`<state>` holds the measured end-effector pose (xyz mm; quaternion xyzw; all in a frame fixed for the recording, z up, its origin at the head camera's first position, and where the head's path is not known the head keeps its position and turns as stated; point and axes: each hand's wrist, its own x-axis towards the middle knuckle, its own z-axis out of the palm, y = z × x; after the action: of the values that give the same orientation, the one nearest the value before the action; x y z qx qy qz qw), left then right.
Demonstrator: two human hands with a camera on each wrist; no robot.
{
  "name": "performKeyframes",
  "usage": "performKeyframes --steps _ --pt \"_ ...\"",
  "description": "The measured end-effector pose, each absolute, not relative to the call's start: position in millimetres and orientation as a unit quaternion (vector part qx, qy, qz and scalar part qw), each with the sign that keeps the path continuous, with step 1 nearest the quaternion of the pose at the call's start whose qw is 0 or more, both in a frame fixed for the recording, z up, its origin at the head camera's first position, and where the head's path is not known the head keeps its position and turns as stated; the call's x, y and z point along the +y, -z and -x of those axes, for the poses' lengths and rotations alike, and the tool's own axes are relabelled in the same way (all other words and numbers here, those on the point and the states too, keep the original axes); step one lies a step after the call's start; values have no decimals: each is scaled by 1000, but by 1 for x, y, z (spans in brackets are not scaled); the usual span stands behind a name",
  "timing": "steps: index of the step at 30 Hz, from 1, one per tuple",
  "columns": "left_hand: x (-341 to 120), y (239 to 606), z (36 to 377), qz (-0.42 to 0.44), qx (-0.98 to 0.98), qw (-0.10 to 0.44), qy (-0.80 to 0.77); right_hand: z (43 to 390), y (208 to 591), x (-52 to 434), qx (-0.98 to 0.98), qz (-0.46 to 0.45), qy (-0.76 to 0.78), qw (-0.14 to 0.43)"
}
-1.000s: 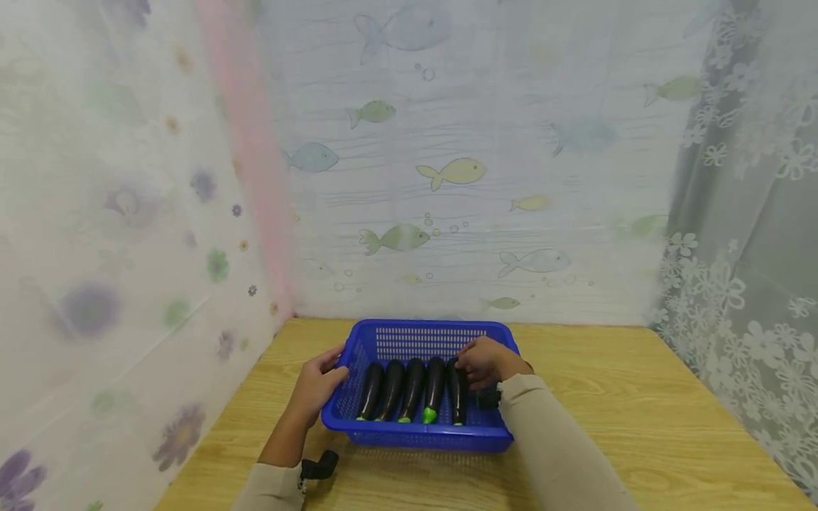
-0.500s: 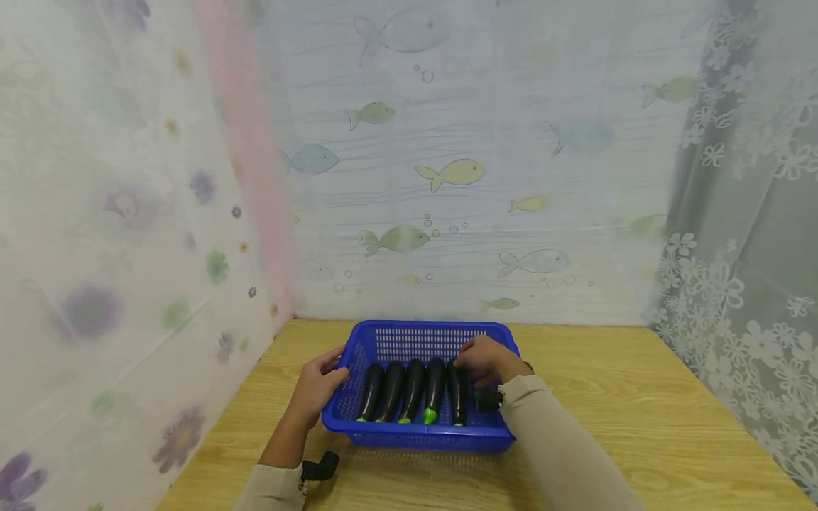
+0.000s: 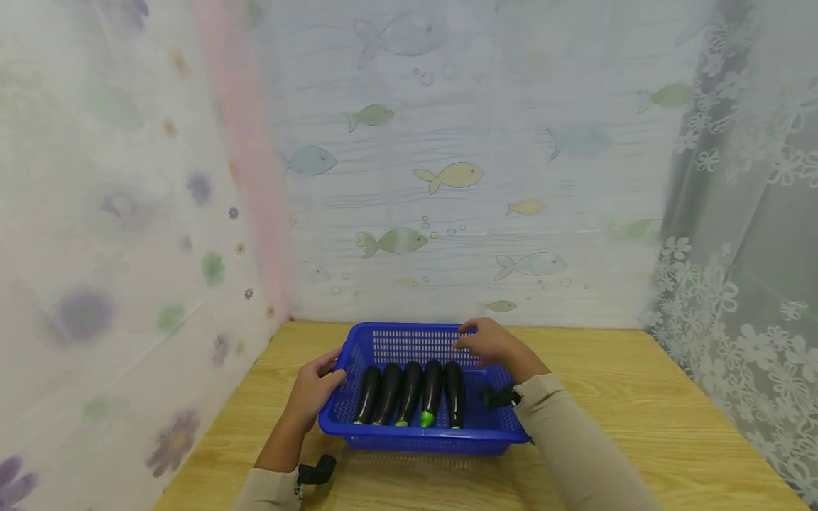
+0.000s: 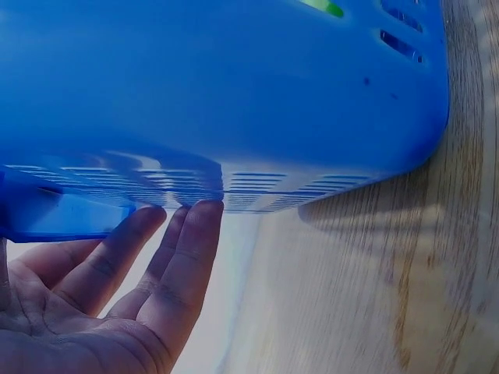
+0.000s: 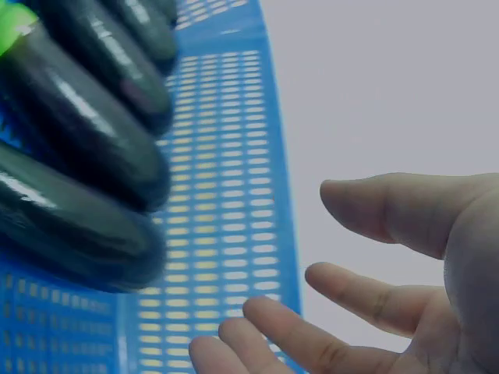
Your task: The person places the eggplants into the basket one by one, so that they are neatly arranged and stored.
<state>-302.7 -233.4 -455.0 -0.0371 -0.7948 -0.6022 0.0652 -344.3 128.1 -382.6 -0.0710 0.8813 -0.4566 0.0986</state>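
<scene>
Several dark eggplants (image 3: pixel 410 392) lie side by side in a blue plastic basket (image 3: pixel 428 432), green stem ends toward the near side. My left hand (image 3: pixel 313 389) holds the basket's left rim, thumb over the edge; in the left wrist view its fingers (image 4: pixel 187 257) touch the outside of the slotted wall. My right hand (image 3: pixel 488 342) is above the basket's back right part, holding nothing. In the right wrist view its thumb and fingers are spread apart, clear of the eggplants (image 5: pixel 78 226).
The basket stands on a wood-grain table (image 3: pixel 594 397). Behind it hangs a fish-printed curtain (image 3: pixel 460 213), and a flowered sheet (image 3: pixel 128 284) hangs at the left. A sheer flowered curtain (image 3: pixel 735 305) is on the right.
My right hand has let go of the rightmost eggplant and risen up and back from it. The left hand stays on the rim. The head view has shifted slightly.
</scene>
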Motion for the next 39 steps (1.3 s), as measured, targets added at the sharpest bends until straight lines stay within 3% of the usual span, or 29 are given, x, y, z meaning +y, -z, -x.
performKeyframes --steps 9,20,39 --pt "-234 456 306 33 -794 64 604 332 366 157 857 89 501 83" --pt "-234 457 306 38 -795 65 601 320 373 200 830 61 553 34" --pt "-235 456 304 41 -791 65 607 307 438 245 810 -22 585 34"
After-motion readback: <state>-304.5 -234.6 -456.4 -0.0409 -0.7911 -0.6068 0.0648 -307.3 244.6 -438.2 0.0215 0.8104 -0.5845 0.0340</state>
